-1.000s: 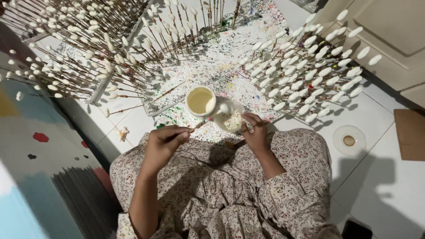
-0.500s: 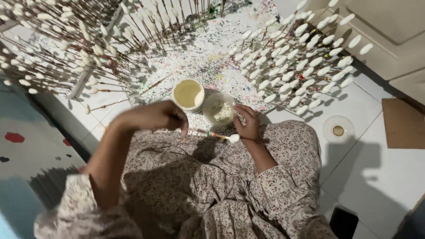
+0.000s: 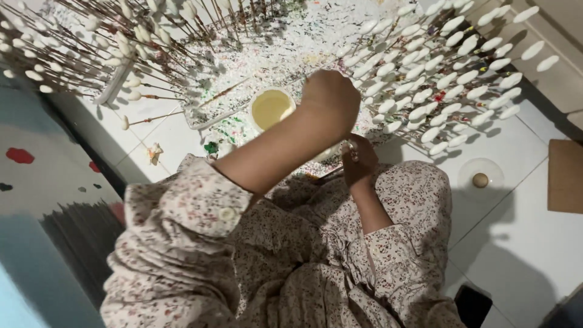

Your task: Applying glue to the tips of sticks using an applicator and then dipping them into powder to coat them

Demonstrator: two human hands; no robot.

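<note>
My left hand [image 3: 331, 97] is raised across my body, fingers curled into a fist over the near edge of the right-hand cluster of white-tipped sticks [image 3: 449, 79]. The stick it held a moment ago is hidden under the fist. A white cup of pale yellow liquid [image 3: 270, 108] stands just left of that forearm. My right hand [image 3: 358, 161] stays low over my flowered lap, fingers pinched at the rim of a small bowl [image 3: 323, 159] that the forearm mostly covers.
More white-tipped sticks [image 3: 91, 54] fan out at the upper left. A paint-spattered sheet [image 3: 291, 54] lies between the two clusters. On the white tiles to the right sit a clear round lid [image 3: 480, 179] and a brown board [image 3: 568, 176]. A painted panel [image 3: 36, 182] lies at left.
My left hand has lifted from my lap and swung up and right, across the cup, to the right-hand sticks. My right hand has hardly moved. The view shifted slightly.
</note>
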